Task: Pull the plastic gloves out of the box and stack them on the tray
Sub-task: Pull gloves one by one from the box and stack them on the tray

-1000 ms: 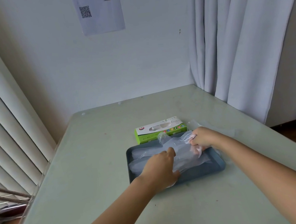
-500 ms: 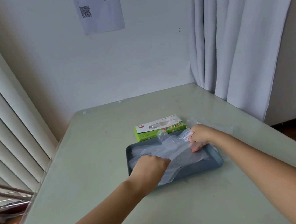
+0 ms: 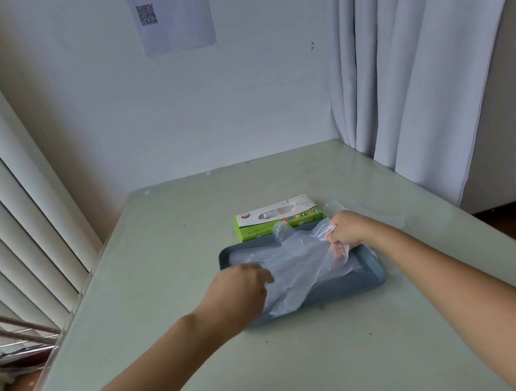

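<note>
Fingers (image 3: 334, 237) of right hand (image 3: 348, 229) pinch clear gloves (image 3: 302, 262) lying on grey tray (image 3: 377, 275); left hand (image 3: 241, 288) fingers curl against them, grip not discernible. Green box (image 3: 277, 222) sits behind tray on pale table (image 3: 300, 369); curtains (image 3: 412, 67) at right.

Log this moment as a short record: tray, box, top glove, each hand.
tray: blue-grey, on the table, holding clear plastic gloves
box: green and white, lying flat just behind the tray
top glove: spread across the tray, one end draped over the near rim
right hand: grips the glove's bunched end at the tray's far right
left hand: on the glove at the tray's left side; whether its fingers pinch it is hidden
</note>
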Tool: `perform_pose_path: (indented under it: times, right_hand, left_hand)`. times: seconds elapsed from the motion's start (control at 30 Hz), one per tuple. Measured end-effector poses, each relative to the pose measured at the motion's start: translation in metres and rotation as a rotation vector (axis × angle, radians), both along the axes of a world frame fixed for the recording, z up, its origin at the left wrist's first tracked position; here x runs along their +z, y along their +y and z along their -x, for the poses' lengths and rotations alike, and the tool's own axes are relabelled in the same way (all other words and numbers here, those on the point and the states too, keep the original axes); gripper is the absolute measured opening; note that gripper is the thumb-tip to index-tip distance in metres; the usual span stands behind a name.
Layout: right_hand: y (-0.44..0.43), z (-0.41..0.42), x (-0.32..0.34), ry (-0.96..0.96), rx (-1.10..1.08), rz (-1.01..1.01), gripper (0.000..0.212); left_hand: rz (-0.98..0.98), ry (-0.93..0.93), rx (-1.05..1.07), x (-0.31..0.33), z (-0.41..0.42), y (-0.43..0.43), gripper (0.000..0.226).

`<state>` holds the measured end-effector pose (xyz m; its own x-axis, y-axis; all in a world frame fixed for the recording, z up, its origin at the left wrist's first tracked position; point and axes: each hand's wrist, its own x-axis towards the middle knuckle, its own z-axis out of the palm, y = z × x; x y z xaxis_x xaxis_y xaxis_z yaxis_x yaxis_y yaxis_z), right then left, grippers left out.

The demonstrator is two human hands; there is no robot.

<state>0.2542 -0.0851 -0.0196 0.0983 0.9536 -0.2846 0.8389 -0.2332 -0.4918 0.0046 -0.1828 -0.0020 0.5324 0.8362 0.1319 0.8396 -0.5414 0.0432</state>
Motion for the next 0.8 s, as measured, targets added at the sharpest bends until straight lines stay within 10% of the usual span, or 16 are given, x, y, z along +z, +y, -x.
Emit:
perform_pose_path:
  times: [0.17,0.4,0.8]
  right_hand:
    - [0.002,-0.003,-0.002,0.061,-0.005,0.003,0.009]
    - [0.010,-0.015,0.017,0.316,0.117,0.212,0.024]
    - [0.053,0.020,0.026,-0.096,0.319,0.127,0.038]
  left_hand:
    - [0.079,-0.216,-0.010,-0.008,-0.029,0.019,0.037]
    - [0.270,0.108,-0.114,-0.051,-0.043,0.050,0.053]
    - [0.208,0.092,-0.137,-0.068,-0.038,0.055,0.070]
